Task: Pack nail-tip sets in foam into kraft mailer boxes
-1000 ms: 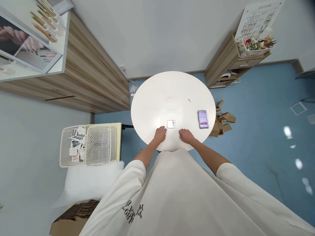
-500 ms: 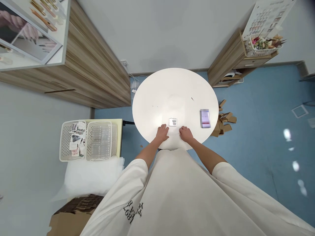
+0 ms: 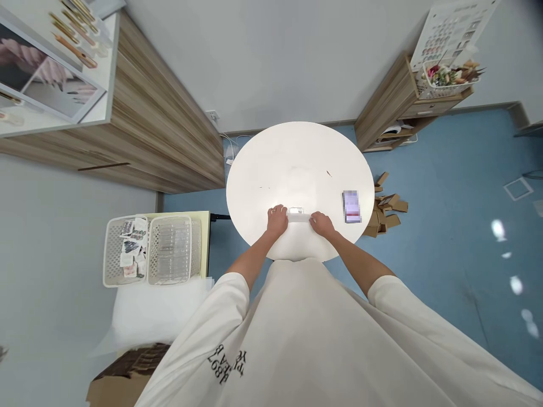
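My left hand [image 3: 277, 220] and my right hand [image 3: 322, 224] are at the near edge of a round white table [image 3: 297, 152]. Each has its fingers closed on one end of a thin white strip or sheet [image 3: 299, 218] stretched between them. Just behind that strip lies a small clear box [image 3: 296, 211] with dark pieces inside, partly hidden by it. A phone [image 3: 352, 206] lies flat on the table to the right of my right hand.
Two white mesh baskets [image 3: 127, 251] stand on a low yellow stand at the left, one with printed packets. A wooden cabinet [image 3: 161, 135] lines the left wall. Cardboard scraps [image 3: 384, 206] lie on the blue floor right of the table. A wooden shelf [image 3: 390, 107] stands beyond.
Both hands moved forward from resting flat on the table edge and closed on the white strip, which now stands raised in front of the small box.
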### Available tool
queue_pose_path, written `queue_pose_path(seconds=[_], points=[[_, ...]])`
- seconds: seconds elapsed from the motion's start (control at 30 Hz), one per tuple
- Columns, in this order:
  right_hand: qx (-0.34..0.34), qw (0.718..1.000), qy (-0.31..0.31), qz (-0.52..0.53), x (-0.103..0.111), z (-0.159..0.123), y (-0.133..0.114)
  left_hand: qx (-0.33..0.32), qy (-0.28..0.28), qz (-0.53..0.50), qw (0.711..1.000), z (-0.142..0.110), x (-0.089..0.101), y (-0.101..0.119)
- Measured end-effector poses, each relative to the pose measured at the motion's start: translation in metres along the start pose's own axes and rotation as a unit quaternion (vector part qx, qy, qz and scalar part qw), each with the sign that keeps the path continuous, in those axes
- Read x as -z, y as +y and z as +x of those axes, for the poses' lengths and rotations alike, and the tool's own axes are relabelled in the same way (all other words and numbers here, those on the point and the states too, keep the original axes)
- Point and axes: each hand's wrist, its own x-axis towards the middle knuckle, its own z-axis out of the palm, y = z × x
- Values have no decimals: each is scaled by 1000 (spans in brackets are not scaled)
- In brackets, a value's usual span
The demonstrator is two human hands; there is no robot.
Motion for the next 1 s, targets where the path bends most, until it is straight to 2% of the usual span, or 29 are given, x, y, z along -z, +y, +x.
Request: queue_pose_path(seconds=[0.07,0.1,0.2,0.27,0.4,0.5,0.63,0.7,0.8,0.9,1.0], points=[[-24,1000,6,7,1,7,0,-35,26,14,999,-3,5,6],[-32,999,7,11,1,10,-1,-65,15,16,998,-6,6,9],[-54,998,10,22,2,16,-2,-175,-66,11,982,-12,-2,18],[-61,998,10,22,3,18,-3,-210,-105,13,972,-13,-13,21],[-64,998,13,23,4,20,-3,-175,-72,28,982,-7,-30,23],[-67,997,15,26,3,20,-2,-139,-55,27,988,2,-34,20],[-72,996,5,57,3,15,1,-123,-54,45,990,16,-37,18],[-71,994,26,77,4,10,2,-113,-52,48,991,22,-39,19],[-63,990,111,58,6,-3,-1,-107,-47,40,992,27,-39,19],[-16,986,163,1,8,-17,-6,-109,-45,36,992,25,-38,18],[60,989,127,-32,7,-28,-11,-110,-50,33,992,14,-37,17]])
